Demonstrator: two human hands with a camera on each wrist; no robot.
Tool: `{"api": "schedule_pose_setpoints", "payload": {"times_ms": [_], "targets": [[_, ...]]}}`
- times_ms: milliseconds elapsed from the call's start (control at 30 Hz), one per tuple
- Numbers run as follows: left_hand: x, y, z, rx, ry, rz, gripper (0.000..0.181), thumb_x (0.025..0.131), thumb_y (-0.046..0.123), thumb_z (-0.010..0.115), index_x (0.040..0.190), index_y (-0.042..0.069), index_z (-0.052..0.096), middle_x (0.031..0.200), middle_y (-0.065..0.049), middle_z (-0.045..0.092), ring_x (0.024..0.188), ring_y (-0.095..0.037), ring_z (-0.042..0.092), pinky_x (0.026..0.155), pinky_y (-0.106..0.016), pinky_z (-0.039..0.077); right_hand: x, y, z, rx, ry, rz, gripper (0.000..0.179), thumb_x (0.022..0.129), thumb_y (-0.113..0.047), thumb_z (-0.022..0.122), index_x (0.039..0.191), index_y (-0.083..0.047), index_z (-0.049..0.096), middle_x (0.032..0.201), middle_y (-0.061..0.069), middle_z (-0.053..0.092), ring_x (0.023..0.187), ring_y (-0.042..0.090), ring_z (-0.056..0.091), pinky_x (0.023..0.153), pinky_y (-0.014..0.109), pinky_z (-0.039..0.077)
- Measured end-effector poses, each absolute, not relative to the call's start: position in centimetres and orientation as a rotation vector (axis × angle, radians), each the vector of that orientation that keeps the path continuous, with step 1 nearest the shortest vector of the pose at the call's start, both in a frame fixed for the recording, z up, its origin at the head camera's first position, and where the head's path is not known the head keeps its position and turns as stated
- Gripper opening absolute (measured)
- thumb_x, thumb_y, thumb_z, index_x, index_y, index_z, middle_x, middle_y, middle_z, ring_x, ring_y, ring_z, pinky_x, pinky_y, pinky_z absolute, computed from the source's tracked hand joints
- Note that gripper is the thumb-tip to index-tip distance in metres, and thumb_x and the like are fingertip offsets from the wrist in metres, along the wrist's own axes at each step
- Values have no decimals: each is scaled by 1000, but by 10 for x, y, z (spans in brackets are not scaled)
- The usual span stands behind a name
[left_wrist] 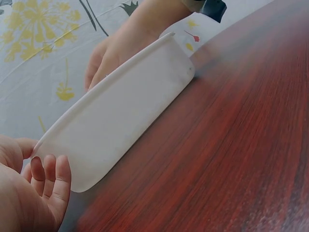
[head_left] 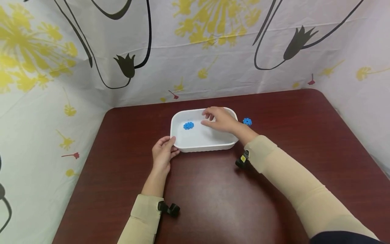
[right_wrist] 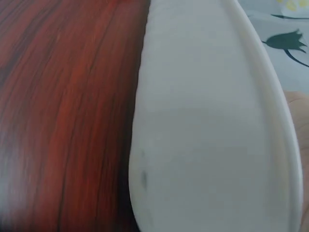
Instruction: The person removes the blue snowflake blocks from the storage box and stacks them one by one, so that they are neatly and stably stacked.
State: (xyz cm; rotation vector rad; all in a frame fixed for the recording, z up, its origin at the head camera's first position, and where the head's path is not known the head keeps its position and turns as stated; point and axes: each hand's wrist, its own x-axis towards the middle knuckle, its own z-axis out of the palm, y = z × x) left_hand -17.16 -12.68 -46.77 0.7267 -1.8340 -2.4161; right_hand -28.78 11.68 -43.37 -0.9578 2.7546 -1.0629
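A white plastic tray (head_left: 202, 139) with rounded corners stands on the table. Its front left corner is held by my left hand (head_left: 163, 154), thumb at the rim and fingers against the outer wall; the left wrist view shows this hand (left_wrist: 36, 188) too. My right hand (head_left: 220, 119) hovers over the tray's right half, fingers bent and spread from the thumb, with nothing visible between them. Blue notched discs (head_left: 188, 125), seemingly overlapping, lie on the tray's floor to the left of that hand. Another blue notched disc (head_left: 247, 121) lies outside the tray, beyond the right wrist.
The tray rests on a dark red wood-grain table (head_left: 201, 193) with rounded far corners. Patterned white cloth (head_left: 195, 67) hangs behind the table and along both sides. The tray's outer wall (right_wrist: 203, 121) fills much of the right wrist view.
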Motion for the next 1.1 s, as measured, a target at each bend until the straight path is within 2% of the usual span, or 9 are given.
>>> {"api": "schedule_pose_setpoints", "payload": {"times_ms": [333, 567, 767, 867, 967, 1100], "targets": [[-173, -128, -469, 724, -1828, -2405, 25, 94, 17, 74, 111, 6, 59, 86, -5, 63, 61, -11, 61, 59, -25, 60, -290, 85, -442, -1076, 2691, -857, 40, 92, -24, 76, 119, 4, 67, 103, 14, 70, 91, 26, 66, 86, 40, 52], [-173, -128, -468, 724, -1835, -2408, 26, 94, 16, 75, 113, 5, 59, 85, -4, 63, 62, -11, 61, 59, -26, 60, -290, 74, -444, -1051, 2631, -724, 40, 92, -22, 74, 121, 5, 65, 98, 15, 68, 90, 27, 62, 88, 41, 50], [-171, -127, -467, 725, -1838, -2414, 26, 94, 15, 74, 112, 5, 59, 86, -4, 63, 61, -11, 60, 58, -25, 59, -288, 67, -449, -1017, 2598, -553, 48, 95, -25, 72, 135, -2, 59, 84, 7, 61, 84, 23, 55, 87, 37, 48], [-171, -127, -468, 721, -1836, -2414, 25, 94, 15, 74, 112, 6, 59, 86, -4, 64, 61, -11, 60, 58, -24, 59, -285, 66, -448, -946, 2596, -470, 52, 96, -26, 70, 142, -7, 55, 84, 6, 59, 87, 23, 54, 89, 39, 48], [-172, -128, -469, 721, -1844, -2408, 26, 94, 16, 75, 112, 6, 59, 88, -5, 64, 62, -11, 60, 59, -25, 60, -285, 68, -448, -896, 2619, -434, 48, 96, -28, 70, 138, -9, 57, 89, 6, 60, 90, 23, 54, 90, 40, 48], [-172, -129, -469, 728, -1859, -2398, 28, 93, 18, 76, 113, 6, 60, 90, -6, 64, 64, -12, 61, 60, -25, 60, -286, 77, -448, -870, 2644, -441, 34, 96, -28, 71, 122, -10, 63, 94, 6, 61, 91, 22, 56, 87, 38, 49]]}}
